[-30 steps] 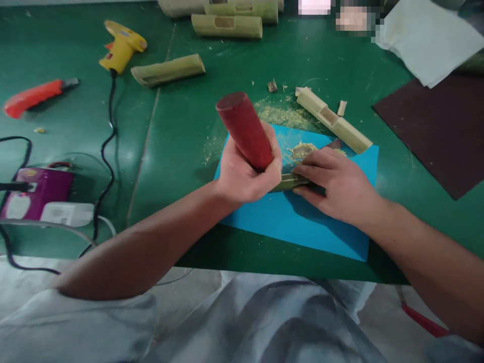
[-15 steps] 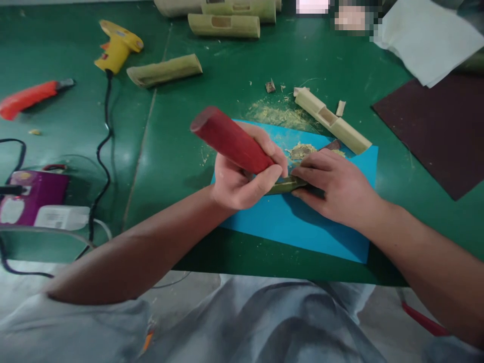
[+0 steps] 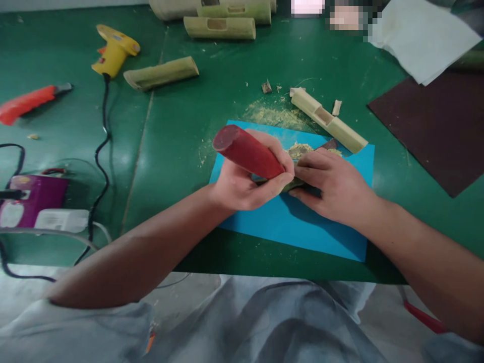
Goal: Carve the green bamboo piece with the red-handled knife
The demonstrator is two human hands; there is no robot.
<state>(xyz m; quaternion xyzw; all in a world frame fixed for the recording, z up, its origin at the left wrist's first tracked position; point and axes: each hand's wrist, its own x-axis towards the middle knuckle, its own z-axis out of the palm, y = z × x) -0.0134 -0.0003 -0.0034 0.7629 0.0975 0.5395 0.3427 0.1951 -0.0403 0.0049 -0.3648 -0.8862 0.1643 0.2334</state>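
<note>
1. Left hand (image 3: 245,189) is clenched round a thick red cylindrical wooden handle (image 3: 245,151). The handle slants up and to the left, and its working end is hidden between the hands.
2. Right hand (image 3: 335,186) has its fingers curled over a thin green bamboo strip (image 3: 292,185), pinning it to the blue rectangular sheet (image 3: 298,229). The two hands touch right over it.
3. Edges now: the blue sheet's near edge runs close to the near edge of the green table (image 3: 181,126), with both forearms crossing that edge.
4. There is open room on the left, a bare green stretch between the sheet and the black cable (image 3: 103,146).
5. The far side is crowded. A pale notched bamboo stick (image 3: 327,120) ends at the sheet's far right corner, and yellow sawdust (image 3: 276,113) is heaped just beyond the hands.
6. To the right, a dark brown flat sheet (image 3: 434,126) lies near, with white paper (image 3: 423,35) behind it.
7. Well off to the left are a split bamboo half-tube (image 3: 161,73), a yellow glue gun (image 3: 113,50), an orange utility knife (image 3: 26,101) and a purple box (image 3: 30,194).
</note>
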